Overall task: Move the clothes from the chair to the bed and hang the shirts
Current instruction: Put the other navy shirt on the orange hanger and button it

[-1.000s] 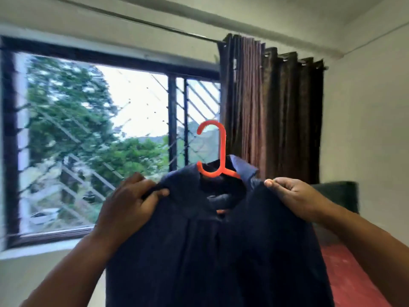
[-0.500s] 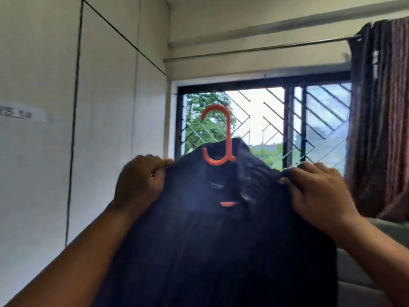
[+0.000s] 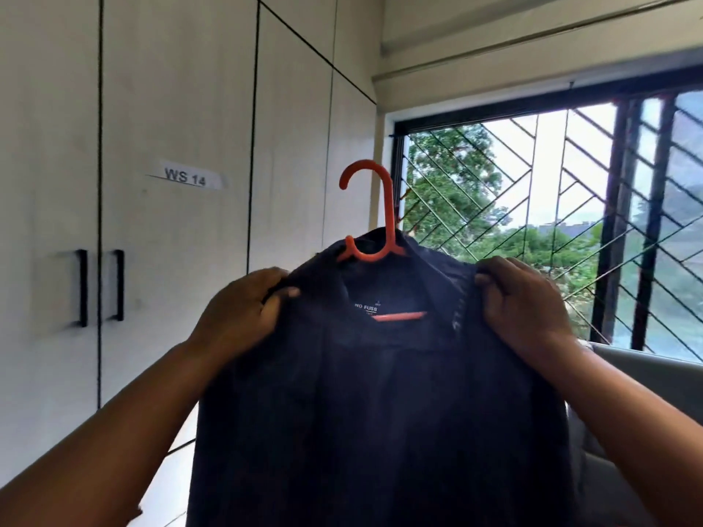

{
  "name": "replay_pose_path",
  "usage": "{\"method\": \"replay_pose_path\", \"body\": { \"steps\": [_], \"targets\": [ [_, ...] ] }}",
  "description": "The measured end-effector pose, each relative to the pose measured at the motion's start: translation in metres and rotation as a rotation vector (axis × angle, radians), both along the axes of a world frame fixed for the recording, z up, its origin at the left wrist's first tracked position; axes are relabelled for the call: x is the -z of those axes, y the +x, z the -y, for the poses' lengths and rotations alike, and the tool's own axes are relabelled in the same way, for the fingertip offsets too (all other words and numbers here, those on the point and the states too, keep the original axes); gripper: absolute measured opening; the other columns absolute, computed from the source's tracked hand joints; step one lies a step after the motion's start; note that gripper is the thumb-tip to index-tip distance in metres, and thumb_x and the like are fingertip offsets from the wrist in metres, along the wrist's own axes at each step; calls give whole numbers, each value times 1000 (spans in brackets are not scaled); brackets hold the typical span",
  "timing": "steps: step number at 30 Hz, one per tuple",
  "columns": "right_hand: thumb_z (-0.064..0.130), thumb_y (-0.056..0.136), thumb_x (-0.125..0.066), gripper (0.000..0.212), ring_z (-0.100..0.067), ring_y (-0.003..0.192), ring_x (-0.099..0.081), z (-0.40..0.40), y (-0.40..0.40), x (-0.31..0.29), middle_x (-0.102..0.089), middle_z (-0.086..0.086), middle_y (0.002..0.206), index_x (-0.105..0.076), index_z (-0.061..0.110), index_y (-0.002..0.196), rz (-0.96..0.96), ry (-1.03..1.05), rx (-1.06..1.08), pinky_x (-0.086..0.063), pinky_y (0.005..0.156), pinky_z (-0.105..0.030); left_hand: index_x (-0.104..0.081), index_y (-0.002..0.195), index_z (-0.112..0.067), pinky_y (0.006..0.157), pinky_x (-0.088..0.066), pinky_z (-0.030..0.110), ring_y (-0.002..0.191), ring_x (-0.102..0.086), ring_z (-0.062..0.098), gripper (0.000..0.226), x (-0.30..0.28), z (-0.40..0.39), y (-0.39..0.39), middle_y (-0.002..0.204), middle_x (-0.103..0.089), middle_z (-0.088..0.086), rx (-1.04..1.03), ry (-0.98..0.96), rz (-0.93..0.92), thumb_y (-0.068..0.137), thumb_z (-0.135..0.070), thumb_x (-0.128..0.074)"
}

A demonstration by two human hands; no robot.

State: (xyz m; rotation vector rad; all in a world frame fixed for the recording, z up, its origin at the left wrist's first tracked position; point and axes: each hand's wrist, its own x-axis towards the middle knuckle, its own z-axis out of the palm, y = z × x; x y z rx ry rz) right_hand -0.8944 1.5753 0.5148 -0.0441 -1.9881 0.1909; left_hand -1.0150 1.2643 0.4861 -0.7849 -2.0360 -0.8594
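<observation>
**Dark shirt held up on an orange hanger**

Holding up a dark blue shirt [image 3: 380,412] in front of the head camera, with both arms raised. Left hand [image 3: 243,313] closed on the shirt's left shoulder, thumb on the front of the cloth and fingers curled behind. Right hand [image 3: 528,310] closed on the right shoulder the same way, fingers bent over the top edge. Hanging inside the shirt, an orange hanger [image 3: 384,222], with its hook sticking up above the collar, free and hooked on nothing. Showing through the open neck, a bit of the hanger's bar, just under a small label [image 3: 366,308] reading "NO FUSS". Behind on the left, a white wardrobe [image 3: 178,108] with two black handles and a sticker [image 3: 185,176] reading "WS 14". Behind on the right, a window [image 3: 551,222] with slanted bars and green trees outside.
</observation>
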Motion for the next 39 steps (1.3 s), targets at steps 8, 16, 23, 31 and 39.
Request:
{"method": "replay_pose_path", "body": {
  "steps": [8, 16, 23, 31, 39],
  "targets": [
    [36, 91, -62, 16, -25, 115, -57, 49, 7, -23, -67, 9, 114, -74, 41, 101, 196, 12, -93, -39, 100, -41, -67, 96, -28, 78, -48, 35, 87, -63, 17, 8, -30, 49, 38, 91, -70, -8, -107, -39, 53, 92, -31, -61],
    [29, 92, -48, 18, -33, 93, -60, 116, 3, -7, -64, -4, 95, -64, 20, 94, -57, 76, -166, -37, 86, -44, -64, 90, -28, 78, -47, 32, 86, -61, 13, 2, -41, 76, 72, 88, -68, -8, -192, 60, 153, 91, -30, -65],
    [30, 94, -55, 12, -12, 85, -63, 164, 24, -17, -62, 14, 88, -63, 37, 87, 287, 241, -507, -49, 82, -38, -62, 84, -31, 73, -43, 27, 80, -60, 7, 8, -36, 123, 107, 84, -65, -13, -175, 30, 188, 91, -27, -65],
    [50, 91, -55, 47, -29, 115, -56, 208, 75, -91, -62, -8, 130, -54, 28, 132, 517, 119, -200, -41, 98, -38, -65, 83, -34, 72, -46, 11, 79, -63, -4, 23, -68, 233, 165, 81, -69, -20, 9, 104, 79, 93, -14, -63],
    [69, 88, -34, 48, -38, 92, -63, 322, 122, -98, -69, -11, 102, -58, 34, 109, 142, 170, -219, -51, 79, -44, -61, 101, -21, 68, -45, 36, 83, -64, 31, 28, -88, 383, 230, 90, -68, 8, -464, 96, -306, 91, -42, -44]
  ]
}}
